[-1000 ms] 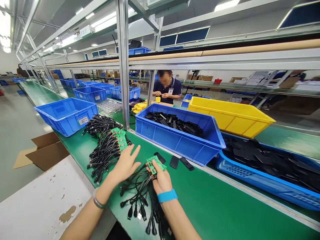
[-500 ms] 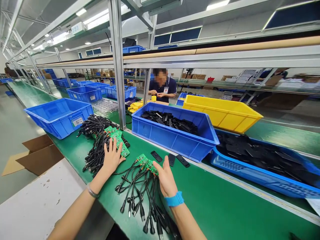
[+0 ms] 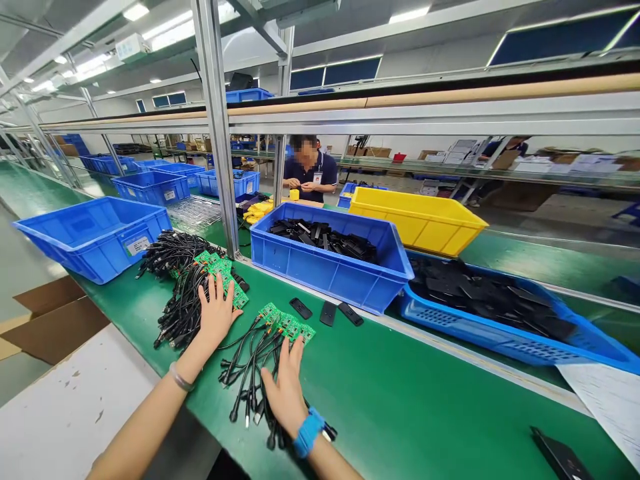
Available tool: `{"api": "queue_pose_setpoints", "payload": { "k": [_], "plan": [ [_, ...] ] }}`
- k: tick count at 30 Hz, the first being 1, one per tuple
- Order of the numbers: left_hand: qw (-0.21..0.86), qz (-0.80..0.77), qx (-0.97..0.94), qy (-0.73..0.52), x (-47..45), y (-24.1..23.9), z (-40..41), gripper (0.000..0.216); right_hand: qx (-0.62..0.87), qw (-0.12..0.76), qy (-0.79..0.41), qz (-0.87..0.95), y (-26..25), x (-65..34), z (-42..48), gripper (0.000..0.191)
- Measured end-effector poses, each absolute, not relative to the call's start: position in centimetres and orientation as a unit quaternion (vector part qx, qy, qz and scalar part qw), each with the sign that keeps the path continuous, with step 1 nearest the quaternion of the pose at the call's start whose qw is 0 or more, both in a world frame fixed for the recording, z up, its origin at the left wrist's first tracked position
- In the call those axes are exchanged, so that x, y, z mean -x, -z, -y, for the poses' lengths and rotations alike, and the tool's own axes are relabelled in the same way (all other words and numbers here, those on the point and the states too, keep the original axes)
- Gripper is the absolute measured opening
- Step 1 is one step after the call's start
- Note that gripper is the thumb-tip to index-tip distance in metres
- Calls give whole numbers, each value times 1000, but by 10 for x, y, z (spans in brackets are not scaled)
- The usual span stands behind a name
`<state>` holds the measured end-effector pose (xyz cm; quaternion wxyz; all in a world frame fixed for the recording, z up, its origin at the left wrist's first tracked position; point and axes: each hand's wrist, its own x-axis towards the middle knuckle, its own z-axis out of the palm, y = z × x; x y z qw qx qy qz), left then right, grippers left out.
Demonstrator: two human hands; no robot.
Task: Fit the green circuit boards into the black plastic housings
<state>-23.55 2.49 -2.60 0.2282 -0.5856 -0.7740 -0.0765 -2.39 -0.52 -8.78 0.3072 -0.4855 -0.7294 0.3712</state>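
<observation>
My left hand (image 3: 216, 313) lies flat, fingers spread, on a pile of green circuit boards (image 3: 220, 272) with black cables (image 3: 175, 293) at the left of the green belt (image 3: 410, 400). My right hand (image 3: 285, 387), wearing a blue wristband, rests palm down on a smaller bunch of black cables (image 3: 250, 373) whose green boards (image 3: 287, 325) lie just beyond its fingertips. Neither hand grips anything. Three small black plastic covers (image 3: 327, 311) sit on the belt just past the boards.
A blue bin (image 3: 330, 267) of black parts stands behind the boards, with a yellow bin (image 3: 415, 220) and a low blue tray (image 3: 500, 313) of black parts to its right. An empty blue bin (image 3: 95, 233) stands at left. A metal post (image 3: 220, 147) rises nearby. Another person (image 3: 306, 170) works across the line.
My right hand let go of the green board, laid the bunch down and came to rest flat on its cables. My left hand reached left onto the bigger pile of boards.
</observation>
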Motion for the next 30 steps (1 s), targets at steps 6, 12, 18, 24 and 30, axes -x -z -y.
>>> {"api": "queue_pose_setpoints", "payload": {
  "k": [6,12,18,24,30],
  "plan": [
    [217,762,606,63,236,14,-19,79,506,351,-429,661,75,85,-8,87],
    [192,742,628,135,245,0,-16,66,378,477,-555,567,36,71,-12,66],
    [90,685,630,355,262,-19,-13,67,296,402,-782,373,4,78,-38,40],
    [52,661,639,390,256,-17,-3,72,237,400,-841,277,-9,124,-62,33],
    [105,683,484,537,260,-54,26,54,161,402,-869,238,-24,116,-49,30]
  ]
}}
